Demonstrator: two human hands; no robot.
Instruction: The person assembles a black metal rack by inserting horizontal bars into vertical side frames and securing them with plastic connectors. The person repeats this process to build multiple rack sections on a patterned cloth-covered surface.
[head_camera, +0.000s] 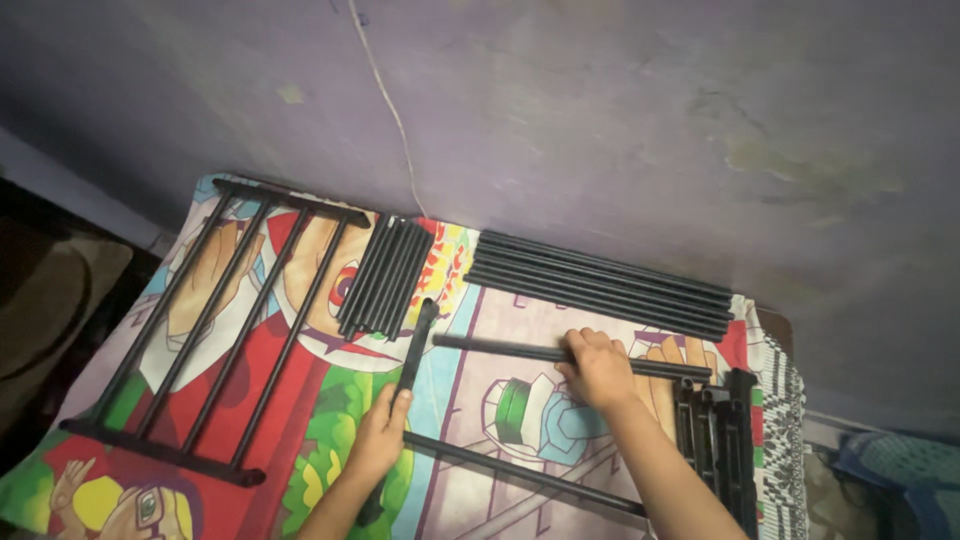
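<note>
A: Hands?
B: Left hand (380, 430) wraps a flat black connector bar (412, 350) mid-sheet; right hand (598, 368) closes over a black rod (500, 348) beside it.
A: Elsewhere on the cartoon bedsheet (330, 420)?
B: Assembled rack panel (220, 320) at the left edge, long rod bundle (600, 282) along the far edge.

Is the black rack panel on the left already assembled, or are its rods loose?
Assembled. The rack panel lies flat on the cartoon-print sheet with four rods joined to a crossbar at each end.
</note>
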